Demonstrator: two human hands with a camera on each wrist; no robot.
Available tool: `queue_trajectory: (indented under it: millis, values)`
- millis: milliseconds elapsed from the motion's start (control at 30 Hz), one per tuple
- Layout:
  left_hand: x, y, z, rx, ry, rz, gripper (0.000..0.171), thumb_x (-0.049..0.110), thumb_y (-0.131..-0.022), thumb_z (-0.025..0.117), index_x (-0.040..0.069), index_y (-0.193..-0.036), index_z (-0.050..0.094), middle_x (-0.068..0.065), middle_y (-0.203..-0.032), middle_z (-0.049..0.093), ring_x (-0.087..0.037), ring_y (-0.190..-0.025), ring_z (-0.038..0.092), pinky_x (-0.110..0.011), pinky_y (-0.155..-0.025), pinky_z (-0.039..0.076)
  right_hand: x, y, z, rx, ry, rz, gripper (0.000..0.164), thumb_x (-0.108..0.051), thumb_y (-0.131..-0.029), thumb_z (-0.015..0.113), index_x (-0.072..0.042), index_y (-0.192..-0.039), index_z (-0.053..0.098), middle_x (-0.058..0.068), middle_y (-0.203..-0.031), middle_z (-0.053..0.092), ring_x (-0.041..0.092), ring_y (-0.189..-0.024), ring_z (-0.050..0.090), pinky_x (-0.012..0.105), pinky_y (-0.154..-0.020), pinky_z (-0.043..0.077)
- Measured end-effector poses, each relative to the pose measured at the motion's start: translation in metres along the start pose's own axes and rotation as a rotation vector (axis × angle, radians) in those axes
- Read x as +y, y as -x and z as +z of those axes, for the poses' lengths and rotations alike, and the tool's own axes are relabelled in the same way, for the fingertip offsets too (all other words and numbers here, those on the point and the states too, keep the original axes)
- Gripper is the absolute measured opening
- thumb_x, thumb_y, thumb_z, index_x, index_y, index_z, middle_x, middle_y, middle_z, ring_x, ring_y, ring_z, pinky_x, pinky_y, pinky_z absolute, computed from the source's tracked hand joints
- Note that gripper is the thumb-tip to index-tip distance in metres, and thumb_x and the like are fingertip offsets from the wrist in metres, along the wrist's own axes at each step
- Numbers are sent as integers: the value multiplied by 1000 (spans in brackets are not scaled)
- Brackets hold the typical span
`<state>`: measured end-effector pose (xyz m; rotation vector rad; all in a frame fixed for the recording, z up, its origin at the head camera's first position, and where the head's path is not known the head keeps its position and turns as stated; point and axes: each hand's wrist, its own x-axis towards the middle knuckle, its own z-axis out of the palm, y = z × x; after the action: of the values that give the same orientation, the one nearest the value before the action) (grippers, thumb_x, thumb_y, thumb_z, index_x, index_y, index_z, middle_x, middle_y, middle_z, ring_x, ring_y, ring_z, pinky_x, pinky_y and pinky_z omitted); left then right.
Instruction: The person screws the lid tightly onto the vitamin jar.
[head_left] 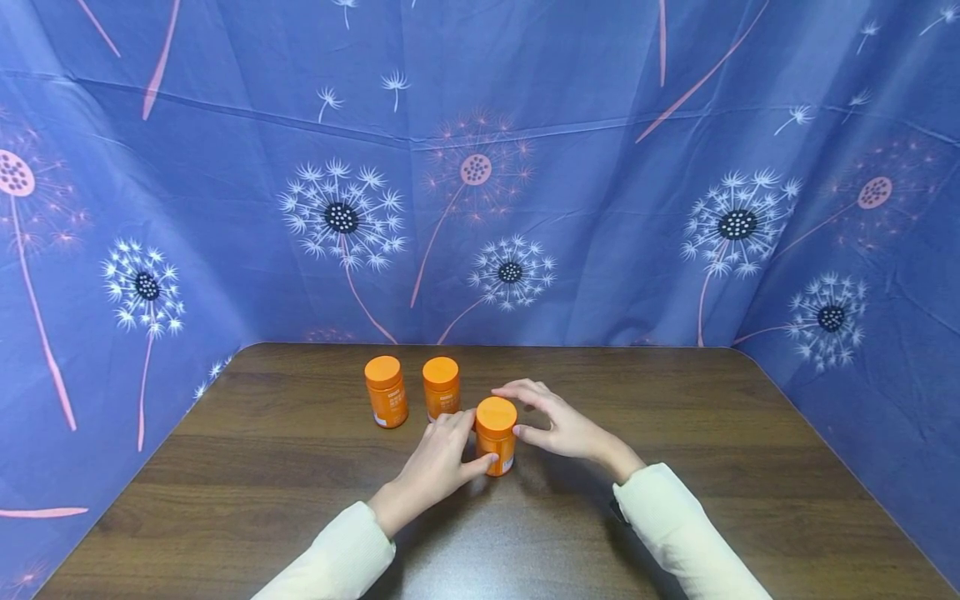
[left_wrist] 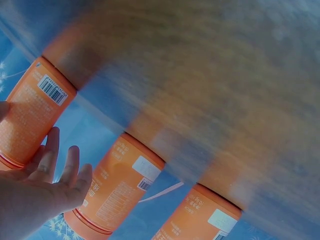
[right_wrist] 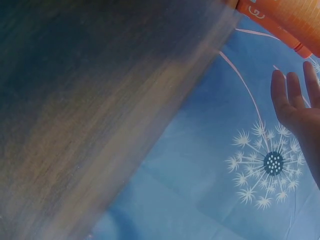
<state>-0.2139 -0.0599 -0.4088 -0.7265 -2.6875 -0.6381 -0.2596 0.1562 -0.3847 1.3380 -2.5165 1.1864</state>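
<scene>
Three orange plastic jars with orange screw lids stand upright on the brown table. My left hand (head_left: pixel 442 458) holds the nearest jar (head_left: pixel 495 437), its thumb across the front and its fingers round the far left side. In the left wrist view, that jar (left_wrist: pixel 32 115) shows a barcode label near its base, between thumb and fingers. My right hand (head_left: pixel 558 423) is at the jar's right, thumb tip right beside the lid and fingers reaching behind it. The right wrist view shows the fingers (right_wrist: pixel 294 92) extended below the jar's lid. The middle jar (head_left: pixel 441 387) stands just behind my left fingers.
Further left stands the third jar (head_left: pixel 387 400), a short gap from the middle one. The wood-grain table (head_left: pixel 225 467) ends at a blue cloth backdrop (head_left: pixel 600 250) with dandelion prints, which also rises along both sides.
</scene>
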Motion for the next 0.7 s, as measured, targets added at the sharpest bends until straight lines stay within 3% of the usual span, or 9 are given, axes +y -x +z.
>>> queue_trajectory:
  millis: [333, 600, 700]
  values:
    - [0, 0, 1, 7, -9, 1, 56, 41, -79, 67, 10, -122, 49, -2, -107, 62, -22, -98, 55, -43, -88, 41, -4, 0, 0, 36, 33, -2, 44, -13, -85, 64, -8, -126, 51, 7, -127, 51, 25, -119, 43, 49, -96, 35]
    - [0, -1, 0, 3, -3, -1, 57, 41, -79, 67, 10, -123, 49, -2, -107, 62, -21, -97, 55, -43, -88, 42, -38, -3, -6, 85, 8, 9, 40, -5, -77, 69, 1, -114, 53, 15, -116, 55, 31, -110, 47, 31, -88, 41]
    - [0, -1, 1, 7, -8, 2, 56, 41, -79, 67, 10, -123, 49, -2, -107, 62, -21, -97, 55, -43, -88, 42, -28, -2, -1, 101, 1, 42, 42, -9, -76, 72, -2, -113, 52, 12, -116, 54, 28, -110, 46, 34, -88, 41]
